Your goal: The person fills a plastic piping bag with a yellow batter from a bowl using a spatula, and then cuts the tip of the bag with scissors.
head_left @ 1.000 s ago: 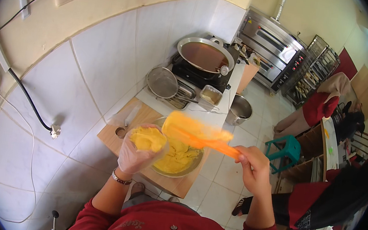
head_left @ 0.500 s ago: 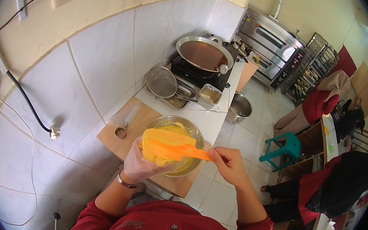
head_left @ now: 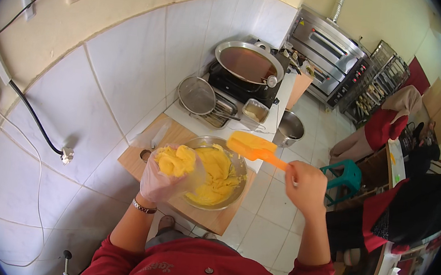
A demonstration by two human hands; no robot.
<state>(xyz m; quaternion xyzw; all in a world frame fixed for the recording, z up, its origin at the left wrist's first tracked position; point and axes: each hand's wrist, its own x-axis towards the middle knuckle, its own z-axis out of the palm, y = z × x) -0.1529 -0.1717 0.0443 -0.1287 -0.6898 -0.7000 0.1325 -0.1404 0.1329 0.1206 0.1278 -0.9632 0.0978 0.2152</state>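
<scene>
While the left hand (head_left: 164, 182), in a thin clear glove, cups a lump of yellow dough (head_left: 175, 160) just over the near rim of the metal bowl (head_left: 239, 167), the right hand (head_left: 307, 187) grips an orange spatula (head_left: 254, 147) above the far rim. The bowl holds more dough and sits on a wooden board (head_left: 137, 161) on the desk (head_left: 180, 114).

One head-worn fisheye camera looks steeply down from close above the person's chest, facing the tiled wall (head_left: 130, 74) and counter (head_left: 179, 117). The bowl (head_left: 239, 166) sits mid-frame; the oven (head_left: 327, 46) bends along the upper right rim.
</scene>
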